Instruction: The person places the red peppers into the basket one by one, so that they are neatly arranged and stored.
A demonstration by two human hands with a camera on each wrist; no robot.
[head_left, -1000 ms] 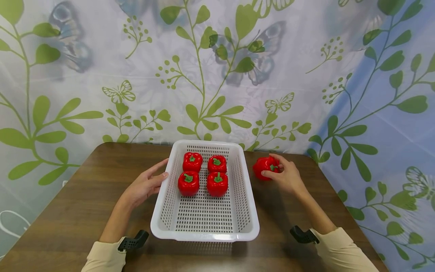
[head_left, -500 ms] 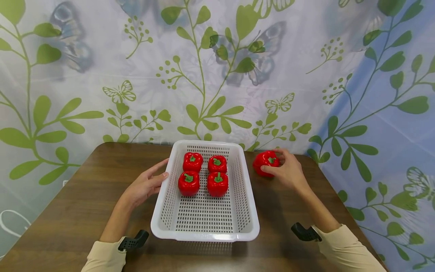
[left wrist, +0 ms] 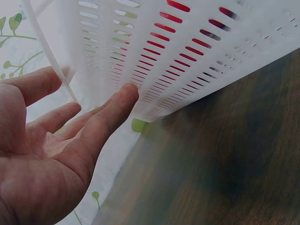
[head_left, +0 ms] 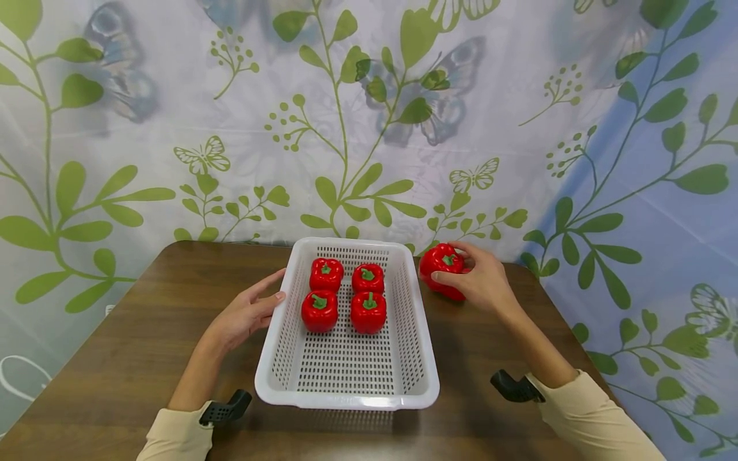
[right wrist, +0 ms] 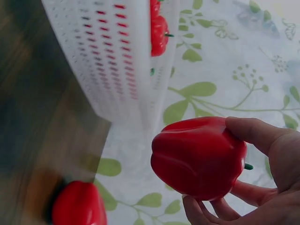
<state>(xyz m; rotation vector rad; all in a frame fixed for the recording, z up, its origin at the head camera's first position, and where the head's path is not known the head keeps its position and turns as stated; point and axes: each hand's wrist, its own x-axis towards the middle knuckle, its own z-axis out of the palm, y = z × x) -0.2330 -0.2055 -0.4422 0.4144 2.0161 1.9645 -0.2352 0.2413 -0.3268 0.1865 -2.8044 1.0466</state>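
My right hand (head_left: 484,278) holds a red bell pepper (head_left: 439,261) with a green stem, raised just right of the white basket. The right wrist view shows thumb and fingers gripping the held bell pepper (right wrist: 199,157) near its stem end. Another red bell pepper (right wrist: 78,206) lies on the table below it, mostly hidden by the held one in the head view. My left hand (head_left: 248,315) touches the left side of the white perforated basket (head_left: 346,402) with fairly straight fingers. Several red bell peppers (head_left: 369,312) sit in the basket's far half, stems up.
The brown wooden table (head_left: 144,346) extends to both sides of the basket. Behind it hangs a curtain (head_left: 369,141) printed with leaves and butterflies. A white cable (head_left: 20,378) shows at the far left.
My right hand has lifted the bell pepper and shifted it up and left toward the basket, so part of another pepper shows beneath. The left hand stays at the basket's side.
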